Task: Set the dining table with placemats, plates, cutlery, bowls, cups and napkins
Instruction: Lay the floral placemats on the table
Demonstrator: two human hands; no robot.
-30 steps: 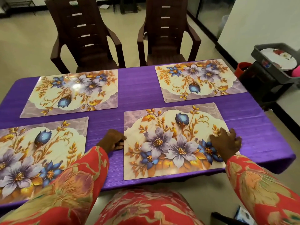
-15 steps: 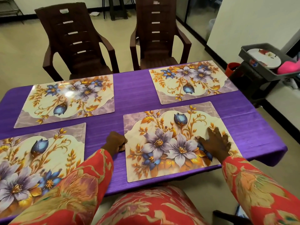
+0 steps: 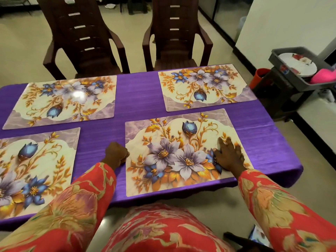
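I am working on the placemat step: my right hand (image 3: 229, 155) is lying flat, fingers straight, pressing on the near right placemat (image 3: 174, 153), which is sitting close to the near edge of the purple tablecloth (image 3: 138, 99). My left hand (image 3: 116, 155) is curled at that mat's left edge; I cannot tell whether it is pinching the edge or only resting knuckles against it. To the left, the near left placemat (image 3: 36, 168) is lying flat, well apart from my hands. Farther on, the far left placemat (image 3: 61, 100) and far right placemat (image 3: 205, 86) are lying before two brown chairs (image 3: 81, 37). With all four mats down, I judge this step nearly done. Next, I am thinking of the plates: a white floral plate (image 3: 298, 64) is waiting in the dark tray (image 3: 291, 80) off to my right, beside something pink (image 3: 323, 77), so the next move calls for reaching over there.
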